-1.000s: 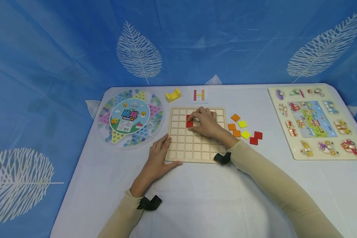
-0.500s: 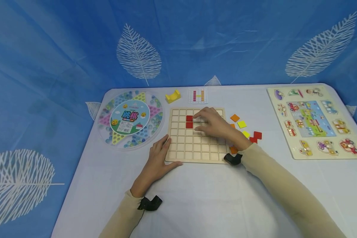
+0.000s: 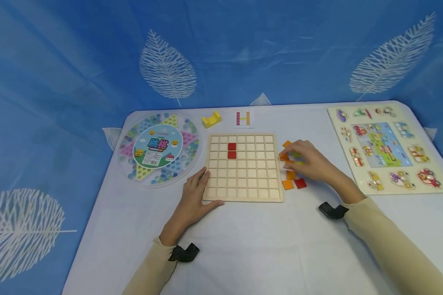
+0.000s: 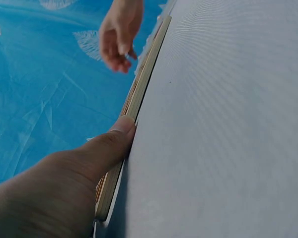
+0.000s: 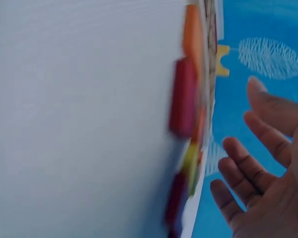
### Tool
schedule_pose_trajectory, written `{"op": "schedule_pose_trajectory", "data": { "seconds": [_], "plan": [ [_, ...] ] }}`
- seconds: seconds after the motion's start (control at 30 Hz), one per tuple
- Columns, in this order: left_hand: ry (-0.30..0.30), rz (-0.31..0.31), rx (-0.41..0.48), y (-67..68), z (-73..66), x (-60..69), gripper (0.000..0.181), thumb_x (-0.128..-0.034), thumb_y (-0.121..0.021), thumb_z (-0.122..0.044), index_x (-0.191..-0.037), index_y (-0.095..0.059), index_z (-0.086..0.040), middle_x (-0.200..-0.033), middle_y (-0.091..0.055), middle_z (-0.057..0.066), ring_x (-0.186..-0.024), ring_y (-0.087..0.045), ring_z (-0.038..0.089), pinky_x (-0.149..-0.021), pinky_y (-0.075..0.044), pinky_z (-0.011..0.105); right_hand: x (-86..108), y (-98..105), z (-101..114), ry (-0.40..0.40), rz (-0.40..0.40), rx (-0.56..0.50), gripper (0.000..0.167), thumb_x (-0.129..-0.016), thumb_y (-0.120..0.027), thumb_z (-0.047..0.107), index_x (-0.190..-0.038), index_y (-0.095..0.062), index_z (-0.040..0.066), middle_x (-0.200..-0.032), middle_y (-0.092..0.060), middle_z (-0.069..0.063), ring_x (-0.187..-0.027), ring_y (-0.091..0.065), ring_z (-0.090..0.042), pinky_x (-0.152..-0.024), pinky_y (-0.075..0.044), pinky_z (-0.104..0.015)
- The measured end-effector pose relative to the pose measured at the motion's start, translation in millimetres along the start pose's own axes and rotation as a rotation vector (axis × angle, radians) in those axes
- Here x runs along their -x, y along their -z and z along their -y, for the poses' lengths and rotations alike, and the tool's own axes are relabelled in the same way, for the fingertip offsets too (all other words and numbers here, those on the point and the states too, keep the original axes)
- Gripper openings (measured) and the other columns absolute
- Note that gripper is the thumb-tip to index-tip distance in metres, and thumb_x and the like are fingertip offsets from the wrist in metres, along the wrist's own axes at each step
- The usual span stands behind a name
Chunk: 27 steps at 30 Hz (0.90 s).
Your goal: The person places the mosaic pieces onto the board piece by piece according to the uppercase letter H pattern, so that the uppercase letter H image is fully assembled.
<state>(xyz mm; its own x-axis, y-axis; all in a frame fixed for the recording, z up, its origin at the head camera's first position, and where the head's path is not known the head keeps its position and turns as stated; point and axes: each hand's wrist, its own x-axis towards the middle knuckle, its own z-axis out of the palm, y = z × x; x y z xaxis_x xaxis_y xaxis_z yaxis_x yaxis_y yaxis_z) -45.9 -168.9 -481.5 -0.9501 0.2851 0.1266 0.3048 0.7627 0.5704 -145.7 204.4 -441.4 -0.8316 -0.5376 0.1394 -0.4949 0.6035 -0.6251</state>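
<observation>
A wooden grid board (image 3: 243, 180) lies flat on the table, two red square tiles (image 3: 231, 155) set one above the other in its cells. At the board's near left corner rests my left hand (image 3: 193, 196); its fingers lie along the left edge. In the left wrist view its thumb (image 4: 109, 144) touches the front edge. My right hand (image 3: 311, 162) hovers over loose tiles right of the board, partly hiding them. Among them show an orange tile (image 3: 287, 184) and a red tile (image 3: 300, 183). The right wrist view shows its fingers (image 5: 246, 168) spread apart, holding nothing.
A pattern card (image 3: 242, 127) and a yellow notched piece (image 3: 211, 120) lie behind the board. To the left is a round Chinese checkers set (image 3: 158, 147) with marbles. A wooden knob puzzle (image 3: 384, 174) lies at the right. Blue leaf-printed cloth (image 3: 243, 61) hangs behind.
My right hand has left the two red tiles on the board and moved right to the loose tiles. The left hand has stayed at the board's corner.
</observation>
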Motion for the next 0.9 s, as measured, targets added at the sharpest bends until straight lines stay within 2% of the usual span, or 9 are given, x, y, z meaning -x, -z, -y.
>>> {"op": "schedule_pose_trajectory", "data": {
  "seconds": [0.13, 0.3, 0.5, 0.7, 0.9],
  "plan": [
    [-0.001, -0.001, -0.005, 1.1, 1.2, 0.6, 0.099, -0.0764, -0.082, -0.044, -0.151, -0.033, -0.002, -0.157, -0.028, 0.019, -0.137, -0.032, 0.043, -0.104, -0.029, 0.060, 19.7, 3, -6, 0.003, 0.007, -0.004, 0.032, -0.080, -0.081, 0.013, -0.108, -0.067, 0.010, -0.115, -0.059, -0.007, -0.107, -0.044, -0.024, -0.086, -0.035, -0.042],
    [-0.005, -0.011, 0.004, 3.0, 1.3, 1.8, 0.099, -0.0760, -0.083, -0.042, -0.151, -0.034, 0.000, -0.157, -0.028, 0.020, -0.137, -0.032, 0.043, -0.104, -0.028, 0.060, 34.0, 5, -10, -0.016, 0.046, -0.024, 0.031, -0.076, -0.084, 0.012, -0.102, -0.068, 0.016, -0.121, -0.055, -0.007, -0.113, -0.041, -0.026, -0.091, -0.034, -0.044],
    [-0.004, -0.009, 0.005, 3.2, 0.6, 1.6, 0.099, -0.0762, -0.082, -0.042, -0.151, -0.034, 0.000, -0.157, -0.028, 0.020, -0.137, -0.032, 0.043, -0.105, -0.028, 0.059, 41.7, 6, -17, 0.003, 0.102, -0.044, 0.032, -0.073, -0.087, 0.017, -0.101, -0.070, 0.020, -0.127, -0.050, -0.011, -0.118, -0.038, -0.031, -0.093, -0.030, -0.048],
    [-0.013, -0.013, 0.013, 2.0, 0.9, 0.7, 0.098, -0.0760, -0.083, -0.041, -0.151, -0.035, -0.001, -0.157, -0.029, 0.019, -0.137, -0.033, 0.043, -0.104, -0.028, 0.059, 46.3, 5, -24, 0.049, 0.105, -0.053, 0.033, -0.071, -0.087, 0.011, -0.096, -0.068, 0.022, -0.128, -0.048, -0.011, -0.119, -0.037, -0.032, -0.092, -0.029, -0.051],
    [-0.015, -0.003, 0.014, 0.4, 1.2, 0.5, 0.098, -0.0766, -0.082, -0.042, -0.151, -0.034, -0.001, -0.157, -0.028, 0.019, -0.137, -0.032, 0.043, -0.104, -0.028, 0.059, 49.8, 5, -27, 0.046, 0.121, -0.073, 0.032, -0.073, -0.086, 0.013, -0.095, -0.066, 0.025, -0.131, -0.047, -0.010, -0.121, -0.035, -0.033, -0.092, -0.026, -0.055]
  ]
}}
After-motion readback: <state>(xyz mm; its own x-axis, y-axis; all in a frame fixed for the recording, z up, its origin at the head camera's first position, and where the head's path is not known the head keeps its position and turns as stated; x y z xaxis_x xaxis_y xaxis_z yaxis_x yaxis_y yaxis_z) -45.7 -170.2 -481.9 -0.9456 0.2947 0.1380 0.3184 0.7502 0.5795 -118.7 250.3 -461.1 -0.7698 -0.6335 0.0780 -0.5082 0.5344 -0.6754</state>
